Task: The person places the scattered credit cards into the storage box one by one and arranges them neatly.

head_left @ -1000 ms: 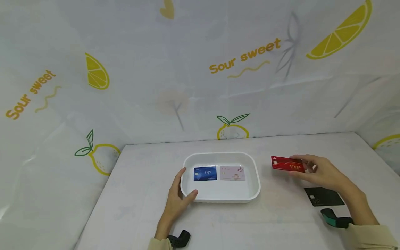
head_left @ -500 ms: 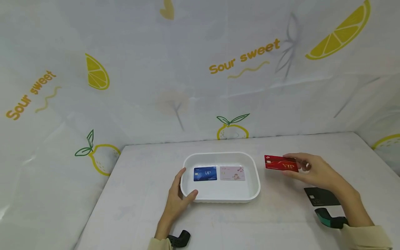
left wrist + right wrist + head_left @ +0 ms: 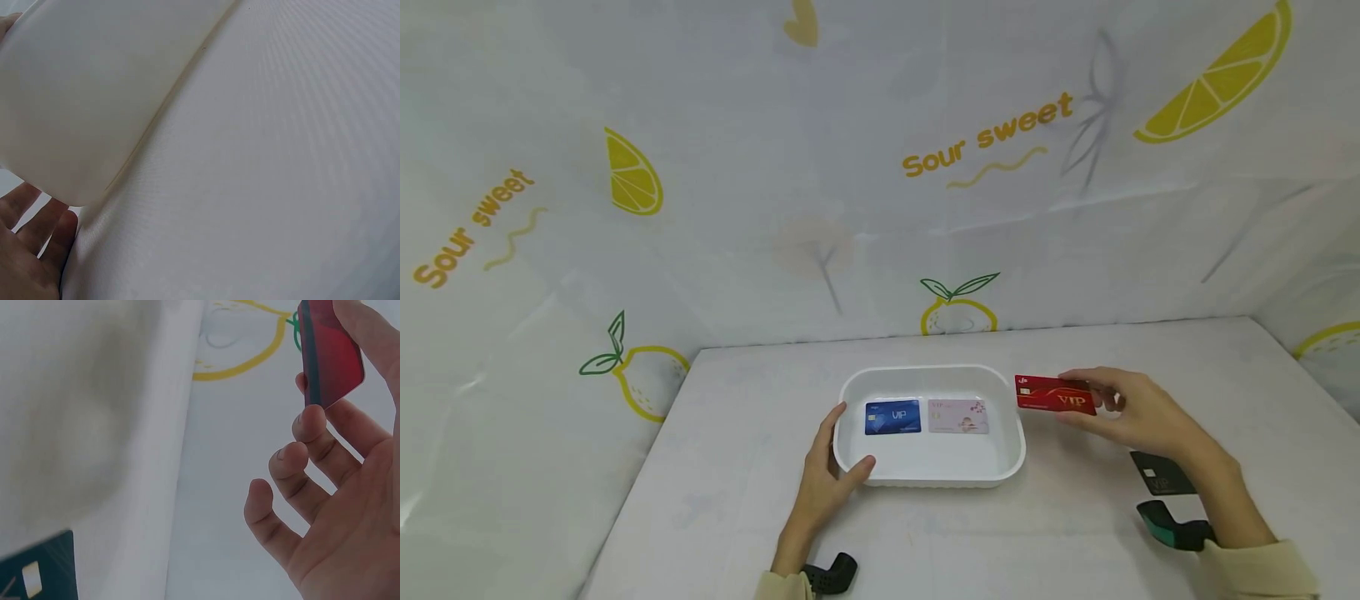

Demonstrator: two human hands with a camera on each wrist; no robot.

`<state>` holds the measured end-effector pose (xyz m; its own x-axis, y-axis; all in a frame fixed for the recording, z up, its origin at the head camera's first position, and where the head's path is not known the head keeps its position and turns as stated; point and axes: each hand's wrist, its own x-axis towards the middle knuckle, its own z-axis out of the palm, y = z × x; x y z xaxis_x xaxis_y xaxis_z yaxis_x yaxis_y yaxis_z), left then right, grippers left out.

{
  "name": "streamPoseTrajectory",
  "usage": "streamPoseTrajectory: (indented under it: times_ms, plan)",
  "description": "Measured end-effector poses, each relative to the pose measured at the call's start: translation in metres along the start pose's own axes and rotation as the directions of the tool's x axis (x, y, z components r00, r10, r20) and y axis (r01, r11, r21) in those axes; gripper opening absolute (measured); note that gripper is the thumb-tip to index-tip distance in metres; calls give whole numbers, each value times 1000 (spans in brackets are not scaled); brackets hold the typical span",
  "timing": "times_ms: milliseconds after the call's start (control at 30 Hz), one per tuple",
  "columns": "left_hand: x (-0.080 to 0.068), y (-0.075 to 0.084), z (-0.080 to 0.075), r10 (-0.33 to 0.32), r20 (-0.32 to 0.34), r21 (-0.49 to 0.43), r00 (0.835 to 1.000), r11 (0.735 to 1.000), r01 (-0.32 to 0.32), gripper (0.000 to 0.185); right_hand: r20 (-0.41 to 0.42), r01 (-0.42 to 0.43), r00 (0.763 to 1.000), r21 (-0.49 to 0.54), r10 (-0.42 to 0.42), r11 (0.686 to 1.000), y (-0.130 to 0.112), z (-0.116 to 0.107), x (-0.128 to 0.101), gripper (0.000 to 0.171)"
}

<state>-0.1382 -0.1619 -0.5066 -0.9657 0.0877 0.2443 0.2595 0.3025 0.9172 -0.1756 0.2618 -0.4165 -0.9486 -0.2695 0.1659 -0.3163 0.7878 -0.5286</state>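
Observation:
Between the thumb and fingers of my right hand [image 3: 1138,412] is a red VIP card [image 3: 1045,393], held by its right end. The card is raised above the table, and its left end is beside the tray's right rim. In the right wrist view the red card [image 3: 331,356] shows its dark-striped back, with the other fingers loosely bent below. My left hand [image 3: 826,483] grips the near left corner of a white plastic tray [image 3: 910,467]. A blue VIP card [image 3: 892,417] and a pink card [image 3: 958,417] lie side by side inside it.
A black card [image 3: 1161,472] lies on the white table [image 3: 737,500] at the right, partly hidden by my right forearm. Behind the table rises a white backdrop [image 3: 737,250] with lemon prints.
My right hand has moved left with the red card, bringing it from open table to the tray's right rim. The left hand and the tray have stayed put.

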Motion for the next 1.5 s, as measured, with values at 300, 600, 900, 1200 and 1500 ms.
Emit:
streamPoseTrajectory:
  times_ms: [300, 600, 900, 1200, 1500]
  plan:
    - [-1, 2, 0, -8, -2, 2, 1000, 1000, 8, 89, 16, 34, 999, -18, -34, 999, -16, 7, 5, 57]
    - [0, 0, 0, 7, 3, -8, 1000, 1000, -7, 89, 21, 71, 997, -36, -71, 997, -29, 13, 10, 53]
    - [0, -2, 0, 15, 7, -10, 1000, 1000, -15, 89, 31, 85, 996, -26, -84, 996, -43, 17, 15, 51]
    - [1, -2, 0, 21, 17, -17, 1000, 1000, -21, 89, 42, 105, 994, -36, -103, 994, -57, 23, 20, 53]
    - [1, -2, -1, 16, 15, -18, 1000, 1000, -16, 90, 60, 94, 994, -31, -92, 995, -73, 30, 25, 59]
